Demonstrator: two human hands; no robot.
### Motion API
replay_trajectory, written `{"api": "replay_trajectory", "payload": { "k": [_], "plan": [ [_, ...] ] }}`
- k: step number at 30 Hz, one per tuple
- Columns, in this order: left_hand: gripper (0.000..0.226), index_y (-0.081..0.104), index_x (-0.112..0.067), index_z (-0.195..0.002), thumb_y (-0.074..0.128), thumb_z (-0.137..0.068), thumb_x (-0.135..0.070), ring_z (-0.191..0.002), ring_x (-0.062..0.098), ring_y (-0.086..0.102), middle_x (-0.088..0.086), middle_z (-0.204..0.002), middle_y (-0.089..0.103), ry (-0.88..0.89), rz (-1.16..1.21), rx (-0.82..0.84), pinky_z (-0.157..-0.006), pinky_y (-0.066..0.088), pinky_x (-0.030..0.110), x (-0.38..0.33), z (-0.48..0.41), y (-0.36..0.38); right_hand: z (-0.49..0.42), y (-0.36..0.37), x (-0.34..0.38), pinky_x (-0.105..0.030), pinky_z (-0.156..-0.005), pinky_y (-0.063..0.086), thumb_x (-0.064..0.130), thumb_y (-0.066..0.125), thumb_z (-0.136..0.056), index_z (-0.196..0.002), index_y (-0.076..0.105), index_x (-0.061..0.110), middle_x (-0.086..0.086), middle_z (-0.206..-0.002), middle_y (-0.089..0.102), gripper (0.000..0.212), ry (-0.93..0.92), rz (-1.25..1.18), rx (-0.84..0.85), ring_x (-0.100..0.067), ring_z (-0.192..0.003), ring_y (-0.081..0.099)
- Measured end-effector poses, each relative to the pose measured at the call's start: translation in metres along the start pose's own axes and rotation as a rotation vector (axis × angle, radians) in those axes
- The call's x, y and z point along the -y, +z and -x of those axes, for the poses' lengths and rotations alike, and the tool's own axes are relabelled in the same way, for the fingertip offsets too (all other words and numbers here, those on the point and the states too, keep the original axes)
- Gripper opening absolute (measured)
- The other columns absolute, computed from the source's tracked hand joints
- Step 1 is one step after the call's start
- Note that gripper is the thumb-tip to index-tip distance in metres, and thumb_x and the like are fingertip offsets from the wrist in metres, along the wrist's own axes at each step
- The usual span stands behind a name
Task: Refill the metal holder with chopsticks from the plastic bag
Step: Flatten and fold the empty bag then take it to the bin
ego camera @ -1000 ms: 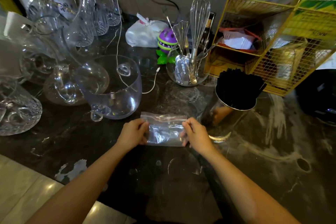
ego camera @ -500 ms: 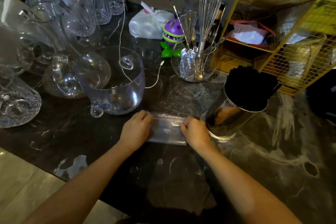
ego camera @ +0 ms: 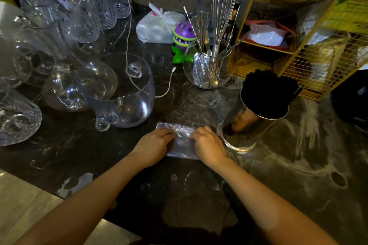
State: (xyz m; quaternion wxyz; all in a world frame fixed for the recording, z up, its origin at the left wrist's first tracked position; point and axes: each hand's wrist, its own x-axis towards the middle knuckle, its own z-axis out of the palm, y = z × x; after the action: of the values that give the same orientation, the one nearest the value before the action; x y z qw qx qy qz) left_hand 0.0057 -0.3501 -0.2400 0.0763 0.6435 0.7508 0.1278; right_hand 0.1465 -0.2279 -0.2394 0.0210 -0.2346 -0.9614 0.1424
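Here two hands, left hand (ego camera: 152, 146) and right hand (ego camera: 209, 145), press one plastic bag (ego camera: 182, 141) flat on the bench (ego camera: 298, 175), fingers curled onto it; one metal holder (ego camera: 247, 127) stands full of chopsticks (ego camera: 267, 93).

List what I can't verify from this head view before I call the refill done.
- Clear plastic zip bag: both ends sit under the left hand and right hand; contents unreadable.
- Shiny metal cylinder holder: the black chopsticks hide its inside.
- Glass pitchers at the left: cut off by the frame edge.

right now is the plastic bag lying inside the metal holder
No, the plastic bag lies flat on the dark counter under the left hand and right hand, beside the metal holder.
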Motion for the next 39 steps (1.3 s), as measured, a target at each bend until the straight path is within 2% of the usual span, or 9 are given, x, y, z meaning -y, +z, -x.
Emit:
{"api": "replay_trajectory", "payload": {
  "k": [5,9,14,18,22,24,27,33,39],
  "plan": [
    [0.063,0.023,-0.021,-0.137,0.051,-0.081,-0.032,-0.135,0.021,0.026,0.005,-0.151,0.020,0.004,-0.019,0.349,-0.109,0.024,0.031,0.003,-0.005,-0.011,0.014,-0.004,0.004,-0.032,-0.103,0.034,0.017,0.045,-0.087,-0.131,0.040,0.016,-0.008,-0.131,0.053,0.044,-0.155,-0.142,0.022,-0.021,-0.121,0.044],
    [0.075,0.010,-0.016,-0.140,0.051,-0.079,-0.031,-0.141,0.021,0.007,0.011,-0.154,0.007,0.068,-0.193,0.443,-0.113,0.006,0.029,0.002,-0.005,-0.012,0.024,0.003,0.000,-0.027,-0.110,0.010,0.018,0.048,-0.083,-0.137,0.028,0.012,-0.010,-0.146,0.035,0.058,-0.290,0.009,0.116,-0.021,-0.136,0.027],
    [0.057,0.020,-0.012,-0.138,0.042,-0.085,-0.018,-0.137,0.025,0.021,0.013,-0.151,0.018,0.142,-0.257,0.306,-0.112,0.020,0.036,0.000,-0.003,-0.005,0.025,0.008,-0.003,-0.031,-0.115,0.007,0.000,0.039,-0.088,-0.139,0.023,0.010,-0.012,-0.150,0.027,0.054,-0.302,0.063,0.147,-0.023,-0.139,0.021],
    [0.048,0.031,-0.017,-0.134,0.040,-0.087,-0.016,-0.129,0.027,0.035,0.011,-0.144,0.033,0.154,-0.195,0.256,-0.105,0.032,0.036,0.000,-0.003,-0.007,0.026,0.004,-0.002,-0.034,-0.113,0.022,-0.001,0.041,-0.087,-0.136,0.030,0.016,-0.011,-0.146,0.037,0.053,-0.220,-0.077,0.115,-0.023,-0.134,0.033],
    [0.034,0.045,-0.023,-0.123,0.042,-0.090,-0.021,-0.112,0.022,0.054,0.007,-0.130,0.053,0.090,-0.001,0.217,-0.095,0.045,0.036,0.006,-0.007,-0.021,0.025,-0.008,-0.004,-0.039,-0.080,0.054,0.012,0.039,-0.092,-0.122,0.042,0.024,-0.011,-0.110,0.065,0.032,-0.033,-0.306,0.082,-0.023,-0.094,0.063],
    [0.026,0.049,-0.021,-0.115,0.044,-0.089,-0.022,-0.105,0.020,0.058,0.008,-0.122,0.058,0.031,0.119,0.244,-0.091,0.047,0.036,0.007,-0.011,-0.029,0.021,-0.013,-0.006,-0.037,-0.069,0.055,0.017,0.039,-0.093,-0.106,0.046,0.022,-0.006,-0.091,0.066,0.016,0.034,-0.404,0.043,-0.019,-0.078,0.063],
    [0.015,0.054,-0.018,-0.100,0.046,-0.088,-0.021,-0.094,0.018,0.058,0.008,-0.105,0.061,-0.046,0.240,0.291,-0.084,0.048,0.034,0.007,-0.020,-0.037,0.012,-0.017,-0.009,-0.038,-0.070,0.052,0.016,0.044,-0.091,-0.090,0.049,0.018,-0.002,-0.079,0.058,0.006,0.086,-0.481,-0.008,-0.018,-0.074,0.060],
    [0.008,0.056,-0.017,-0.089,0.049,-0.087,-0.021,-0.073,0.012,0.056,-0.001,-0.081,0.057,-0.149,0.269,0.356,-0.060,0.041,0.017,0.011,-0.037,-0.037,0.001,-0.016,-0.010,-0.033,-0.077,0.049,0.017,0.055,-0.086,-0.093,0.059,0.012,-0.011,-0.097,0.064,0.010,0.257,-0.438,-0.031,-0.022,-0.087,0.059],
    [0.029,0.053,-0.020,-0.109,0.054,-0.082,-0.031,-0.083,0.020,0.059,0.006,-0.092,0.065,-0.176,0.070,0.420,-0.073,0.044,0.030,0.011,-0.053,-0.036,-0.001,-0.014,-0.006,-0.038,-0.094,0.046,0.020,0.056,-0.086,-0.119,0.050,0.010,-0.012,-0.124,0.049,0.035,0.330,-0.372,-0.013,-0.026,-0.110,0.053]
  ]
}}
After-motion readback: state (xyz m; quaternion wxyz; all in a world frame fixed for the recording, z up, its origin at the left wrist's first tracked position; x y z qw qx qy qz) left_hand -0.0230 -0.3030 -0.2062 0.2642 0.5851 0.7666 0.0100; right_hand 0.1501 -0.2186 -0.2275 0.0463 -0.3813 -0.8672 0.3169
